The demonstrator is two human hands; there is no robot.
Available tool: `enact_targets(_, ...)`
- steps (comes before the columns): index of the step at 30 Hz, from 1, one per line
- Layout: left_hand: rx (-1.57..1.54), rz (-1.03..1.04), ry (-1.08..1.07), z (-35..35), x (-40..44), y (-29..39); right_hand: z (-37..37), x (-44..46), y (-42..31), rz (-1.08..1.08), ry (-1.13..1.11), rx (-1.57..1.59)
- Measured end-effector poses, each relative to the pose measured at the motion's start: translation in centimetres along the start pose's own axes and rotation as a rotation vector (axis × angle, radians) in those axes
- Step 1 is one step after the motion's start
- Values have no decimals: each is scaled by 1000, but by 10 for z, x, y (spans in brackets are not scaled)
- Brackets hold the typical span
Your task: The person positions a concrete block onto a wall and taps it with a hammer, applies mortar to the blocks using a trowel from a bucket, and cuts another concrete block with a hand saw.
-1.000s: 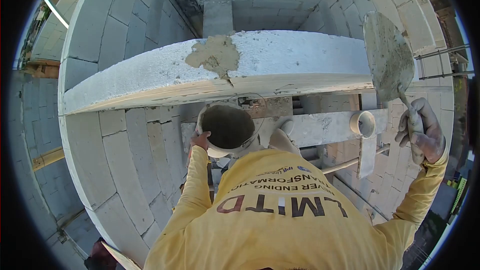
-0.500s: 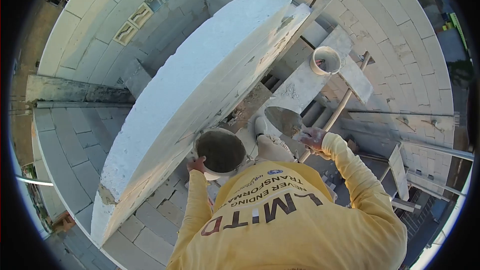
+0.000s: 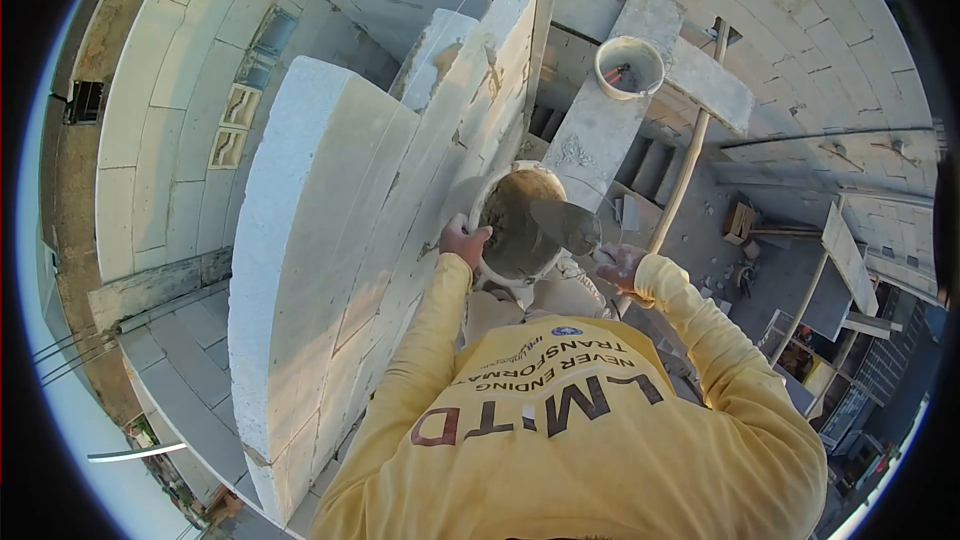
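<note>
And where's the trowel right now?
In the head view, the trowel is just right of centre, in the right hand, its blade over the right rim of the bucket that the left hand grips.

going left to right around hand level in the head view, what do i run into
The wall's white top → left hand → mortar bucket → trowel, partly overlapping the bucket's right side → right hand → wooden pole → wooden crate.

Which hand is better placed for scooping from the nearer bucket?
Probably the right hand: it holds the trowel, which hangs partly over the bucket, while the left hand grips that bucket.
</note>
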State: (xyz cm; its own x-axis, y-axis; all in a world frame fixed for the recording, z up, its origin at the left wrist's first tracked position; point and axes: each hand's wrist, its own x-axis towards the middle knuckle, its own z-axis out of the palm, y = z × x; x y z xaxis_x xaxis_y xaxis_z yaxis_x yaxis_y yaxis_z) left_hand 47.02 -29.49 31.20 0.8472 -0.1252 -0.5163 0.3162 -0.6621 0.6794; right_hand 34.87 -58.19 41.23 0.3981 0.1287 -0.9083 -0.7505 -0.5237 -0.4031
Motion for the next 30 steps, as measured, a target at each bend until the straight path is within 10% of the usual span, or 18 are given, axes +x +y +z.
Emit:
enact_targets(4,-277,141,-32,12,18,23,-9,16,-11,-29,4,184)
enact_targets(8,-481,170,-97,4,3,76,-1,114,20,-283,303,-764)
enact_targets(13,-605,196,-314,-3,-4,104,-22,25,-76,195,340,-277)
enact_targets(19,-656,272,-505,-35,-8,132,24,105,-46,-186,335,-813)
enact_targets(24,-680,360,-484,-42,6,121,42,32,-100,90,283,390)
enact_targets(27,-680,360,-410,-54,4,114,62,86,-36,-325,381,-341)
enact_targets(30,-644,377,-444,-60,1,105,75,92,-23,-210,519,-603)
